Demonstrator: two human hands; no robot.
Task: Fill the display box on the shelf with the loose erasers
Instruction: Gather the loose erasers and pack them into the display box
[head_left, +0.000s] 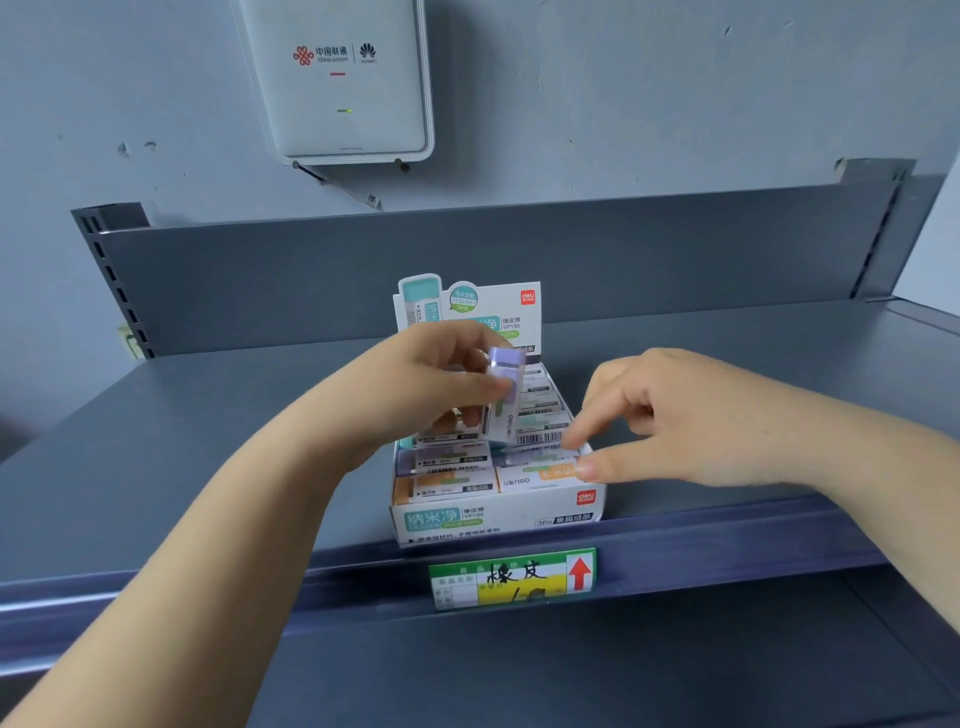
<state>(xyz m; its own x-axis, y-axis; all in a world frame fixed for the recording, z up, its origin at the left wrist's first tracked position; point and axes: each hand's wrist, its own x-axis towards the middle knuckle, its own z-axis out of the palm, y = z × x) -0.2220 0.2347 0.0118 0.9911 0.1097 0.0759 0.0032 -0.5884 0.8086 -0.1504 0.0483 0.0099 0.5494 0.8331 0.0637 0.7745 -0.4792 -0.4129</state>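
Observation:
A white display box (493, 519) with teal print stands at the front of the grey shelf (208, 441), its header card upright behind. Several sleeved erasers (452, 460) lie in rows inside it. My left hand (415, 384) hovers over the box and holds a purple eraser (503, 395) upright between thumb and fingers. My right hand (654, 415) is at the box's right front corner, its thumb and forefinger touching an orange eraser (540, 475) in the front row.
A green and yellow price tag (511, 577) with a red arrow hangs on the shelf's front rail. The shelf's grey back panel (467, 260) rises behind the box. A white router (337, 78) is mounted on the wall above.

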